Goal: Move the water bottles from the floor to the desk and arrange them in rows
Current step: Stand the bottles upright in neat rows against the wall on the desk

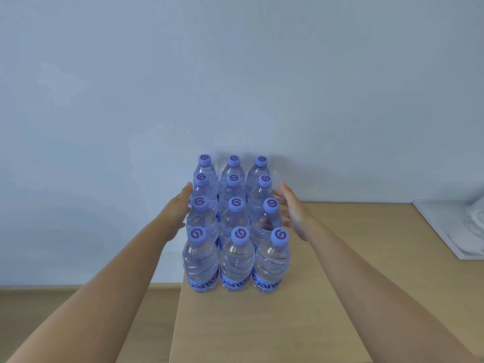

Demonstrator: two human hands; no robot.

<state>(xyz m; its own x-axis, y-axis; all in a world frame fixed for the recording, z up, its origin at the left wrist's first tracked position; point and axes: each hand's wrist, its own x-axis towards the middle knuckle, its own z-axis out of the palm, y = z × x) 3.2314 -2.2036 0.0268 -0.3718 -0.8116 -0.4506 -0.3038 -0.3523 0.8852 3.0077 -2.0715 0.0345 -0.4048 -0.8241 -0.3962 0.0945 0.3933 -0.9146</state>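
both of my hands are spread flat with straight fingers, gripping nothing: my left hand (180,213) lies along the left flank of the water bottles (233,226), fingertips by the second row from the wall, and it looks to touch them, though i cannot tell how firmly. my right hand (293,210) is on the right flank, palm turned inward, fingers near the third bottle back on that side; i cannot tell whether it touches or sits just beside.

twelve bottles stand on the desk (314,297) at its left edge, four rows deep and three across, running from near me back to the wall (235,74). every one is upright, long axis vertical, purple cap pointing up with its swirl mark showing. neighbours stand packed close, touching or nearly so. the front right bottle (272,263) sits slightly out of line, a little further right than the ones behind it.

a white framed board (458,229) lies flat on the desk's far right, well apart from the bottles. wooden floor (78,305) shows to the left, below the desk edge.
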